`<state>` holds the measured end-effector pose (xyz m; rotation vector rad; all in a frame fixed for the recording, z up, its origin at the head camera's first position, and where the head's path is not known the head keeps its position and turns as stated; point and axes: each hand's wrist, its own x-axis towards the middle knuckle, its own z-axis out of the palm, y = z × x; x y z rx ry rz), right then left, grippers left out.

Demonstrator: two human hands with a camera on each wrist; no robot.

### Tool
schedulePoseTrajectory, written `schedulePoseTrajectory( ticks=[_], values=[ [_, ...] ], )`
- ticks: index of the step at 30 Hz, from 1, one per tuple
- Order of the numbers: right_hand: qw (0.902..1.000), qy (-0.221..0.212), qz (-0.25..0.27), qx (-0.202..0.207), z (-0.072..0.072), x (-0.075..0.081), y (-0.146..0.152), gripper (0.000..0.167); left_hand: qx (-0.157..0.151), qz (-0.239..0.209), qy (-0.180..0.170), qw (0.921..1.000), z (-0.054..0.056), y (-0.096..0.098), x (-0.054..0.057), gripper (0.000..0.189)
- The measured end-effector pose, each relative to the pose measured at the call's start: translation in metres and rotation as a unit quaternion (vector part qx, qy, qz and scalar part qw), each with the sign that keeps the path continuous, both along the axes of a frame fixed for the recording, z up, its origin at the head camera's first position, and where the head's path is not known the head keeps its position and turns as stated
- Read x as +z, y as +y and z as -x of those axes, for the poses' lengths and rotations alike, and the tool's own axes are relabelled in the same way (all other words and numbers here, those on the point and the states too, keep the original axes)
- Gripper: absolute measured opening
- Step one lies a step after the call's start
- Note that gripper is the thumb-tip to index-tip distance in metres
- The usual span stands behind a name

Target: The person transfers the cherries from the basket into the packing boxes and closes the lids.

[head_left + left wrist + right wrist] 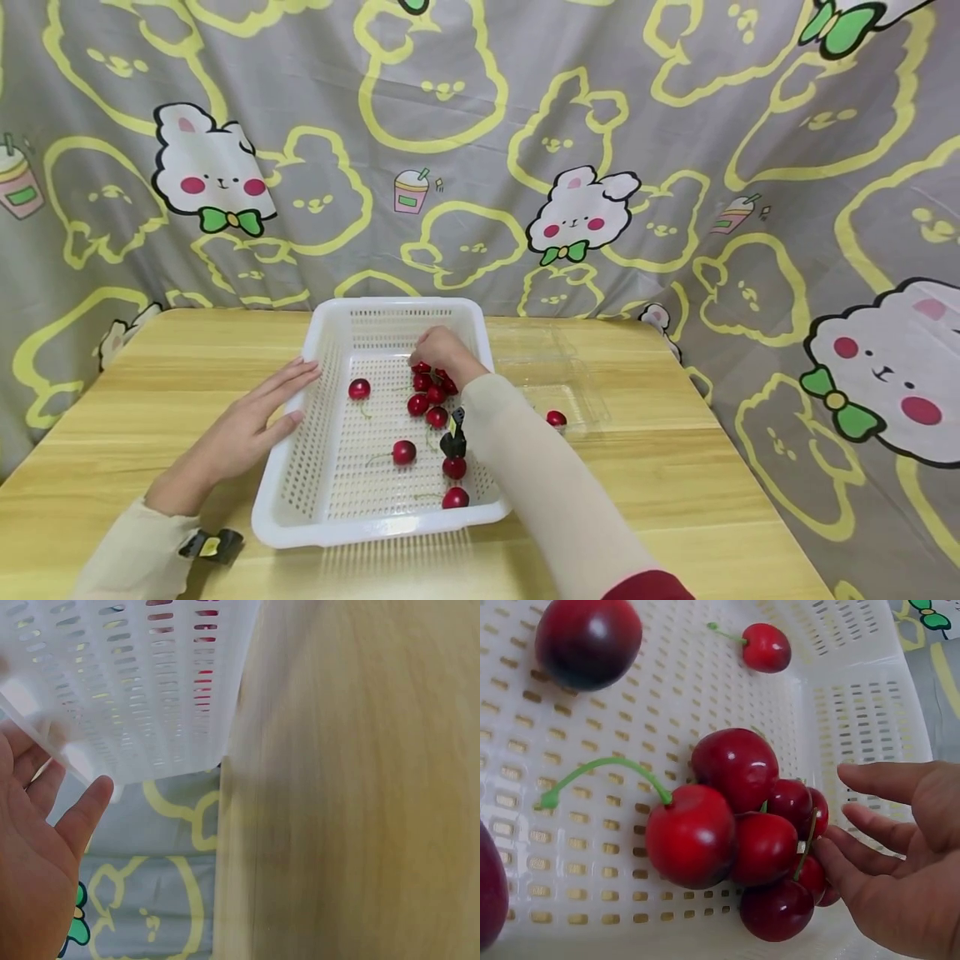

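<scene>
A white perforated plastic basket (pixel 381 528) stands on the wooden table with red cherries inside. My left hand (pixel 243 429) rests along its left rim with straight fingers, the thumb apart from the others. Inside the basket, toward the far right, my right hand (pixel 444 350) reaches down at a cluster of cherries (pixel 436 394). The right wrist view shows that hand's fingertips right at the far side of the cluster, with fingers spread. One cherry with a green stem (pixel 692 835) lies at the near side. Other cherries, such as this one (pixel 359 388), lie scattered.
To the basket's right, a clear plastic box (pixel 577 392) with its lid raised holds a cherry (pixel 556 418), partly behind my right sleeve. A grey patterned curtain (pixel 465 183) hangs behind and beside the table (pixel 675 492). Black camera straps sit on both wrists.
</scene>
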<state>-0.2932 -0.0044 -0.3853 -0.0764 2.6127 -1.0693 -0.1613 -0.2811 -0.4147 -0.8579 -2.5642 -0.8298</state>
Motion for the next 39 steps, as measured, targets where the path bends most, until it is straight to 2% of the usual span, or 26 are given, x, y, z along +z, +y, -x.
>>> schedulePoseTrajectory(
  ticks=[2, 4, 7, 10, 13, 17, 20, 26, 33, 39],
  values=[
    [0.9987, 0.002, -0.041, 0.03, 0.0, -0.001, -0.002, 0.023, 0.0, 0.0, -0.001, 1.0, 0.0, 0.0, 0.0, 0.055],
    [0.9933, 0.014, -0.093, 0.067, 0.0, -0.003, -0.005, 0.029, 0.001, 0.0, -0.001, 1.0, -0.001, 0.0, 0.0, 0.055],
    [0.977, 0.05, -0.172, 0.116, -0.001, -0.004, -0.008, 0.034, 0.002, 0.002, 0.002, 1.0, -0.001, 0.0, 0.0, 0.055],
    [0.9708, 0.063, -0.196, 0.124, -0.004, -0.004, -0.01, 0.031, 0.003, 0.005, 0.007, 1.0, -0.002, 0.0, 0.0, 0.056],
    [0.9749, 0.055, -0.181, 0.117, -0.004, -0.004, -0.011, 0.026, 0.003, 0.006, 0.01, 0.9999, -0.002, 0.0, 0.0, 0.056],
    [0.9844, 0.036, -0.134, 0.108, -0.003, -0.005, -0.011, 0.023, 0.005, 0.007, 0.01, 0.9999, -0.001, 0.0, -0.001, 0.056],
    [0.9879, 0.024, -0.107, 0.11, 0.0, -0.005, -0.011, 0.022, 0.008, 0.01, 0.008, 0.9999, -0.001, 0.0, -0.001, 0.056],
    [0.9891, 0.031, -0.082, 0.119, -0.002, -0.002, -0.012, 0.011, 0.011, 0.013, 0.006, 0.9998, -0.001, 0.0, -0.002, 0.056],
    [0.9893, 0.06, -0.036, 0.128, -0.005, -0.001, -0.012, 0.023, 0.011, 0.011, 0.007, 0.9999, -0.002, 0.001, 0.0, 0.056],
    [0.9892, 0.068, -0.001, 0.13, -0.005, 0.002, -0.013, 0.023, 0.009, 0.008, 0.008, 0.9999, -0.002, 0.001, 0.0, 0.055]
  ],
)
